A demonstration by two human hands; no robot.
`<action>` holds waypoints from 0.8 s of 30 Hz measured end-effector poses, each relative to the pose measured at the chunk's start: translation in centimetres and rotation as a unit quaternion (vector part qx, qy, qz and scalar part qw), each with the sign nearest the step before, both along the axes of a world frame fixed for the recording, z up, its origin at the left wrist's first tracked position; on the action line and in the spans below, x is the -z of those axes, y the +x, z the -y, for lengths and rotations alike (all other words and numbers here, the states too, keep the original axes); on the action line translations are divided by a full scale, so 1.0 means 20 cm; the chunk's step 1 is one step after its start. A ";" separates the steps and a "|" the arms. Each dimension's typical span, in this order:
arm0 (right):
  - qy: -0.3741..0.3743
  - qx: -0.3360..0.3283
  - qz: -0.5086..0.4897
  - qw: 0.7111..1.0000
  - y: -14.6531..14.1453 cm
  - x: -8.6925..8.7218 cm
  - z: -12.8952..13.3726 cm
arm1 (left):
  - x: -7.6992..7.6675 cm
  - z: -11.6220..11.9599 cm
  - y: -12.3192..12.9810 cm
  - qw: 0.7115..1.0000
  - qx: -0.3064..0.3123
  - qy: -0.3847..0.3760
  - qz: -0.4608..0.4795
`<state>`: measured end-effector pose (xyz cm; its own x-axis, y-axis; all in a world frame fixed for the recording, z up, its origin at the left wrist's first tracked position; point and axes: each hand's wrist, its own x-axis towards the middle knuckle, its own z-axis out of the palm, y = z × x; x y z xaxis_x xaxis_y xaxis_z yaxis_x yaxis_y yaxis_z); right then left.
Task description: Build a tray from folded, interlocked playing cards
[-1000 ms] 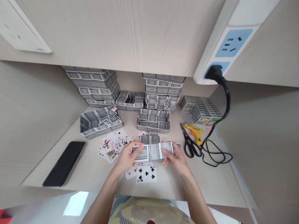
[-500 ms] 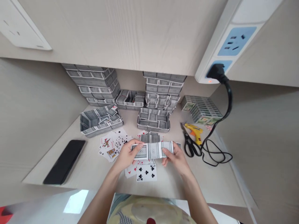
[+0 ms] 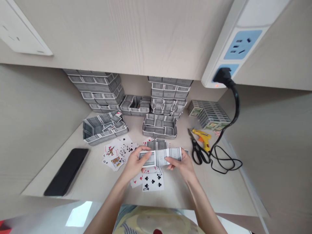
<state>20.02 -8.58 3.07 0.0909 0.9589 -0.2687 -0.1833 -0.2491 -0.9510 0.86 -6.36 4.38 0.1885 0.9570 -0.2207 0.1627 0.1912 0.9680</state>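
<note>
Between my two hands I hold a strip of joined playing cards point(image 3: 161, 157), grey patterned backs facing up, raised above the table. My left hand point(image 3: 135, 161) is closed on its left end, thumb on top. At the right end my right hand point(image 3: 182, 163) pinches it, thumb lying across the right-hand card. Below the strip lies a five of clubs point(image 3: 153, 182), partly over red-suited cards. Just beyond the strip are more cards with grey backs point(image 3: 158, 145). Left of my left hand, loose face-up cards point(image 3: 114, 154) are spread, a joker among them.
Boxes built of cards stand behind: an open one at left point(image 3: 104, 130), a shallow one in the middle point(image 3: 159, 126), and two tall stacks point(image 3: 97, 87). A phone point(image 3: 67, 172) lies left. At right are scissors point(image 3: 200, 152), a yellow glue gun point(image 3: 203, 138) and a black cable point(image 3: 229, 159).
My right thumb has slid left along the strip, toward the middle card. My left hand has shifted slightly to the right. The strip stays held between both hands.
</note>
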 end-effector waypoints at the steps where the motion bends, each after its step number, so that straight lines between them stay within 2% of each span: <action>1: 0.005 0.006 0.003 1.000 0.00 0.00 0.00 | 0.01 0.00 0.00 1.000 -0.002 -0.005 0.003; 6: 0.012 -0.006 0.003 1.000 0.00 0.00 0.01 | 0.02 0.01 0.01 0.999 -0.015 -0.025 0.031; 11: 0.008 -0.041 -0.003 0.999 0.02 -0.01 0.00 | 0.00 0.02 0.02 0.996 -0.020 -0.045 0.079; 18: 0.006 -0.032 -0.001 0.999 -0.01 -0.01 0.00 | -0.02 0.02 0.03 0.999 -0.007 -0.001 0.035; 22: 0.012 -0.024 0.002 1.000 0.00 -0.01 0.00 | 0.01 0.02 0.06 1.000 -0.010 0.016 0.003; 24: 0.016 -0.014 0.000 1.000 0.01 0.00 0.00 | 0.03 0.01 0.06 0.999 -0.034 0.042 -0.004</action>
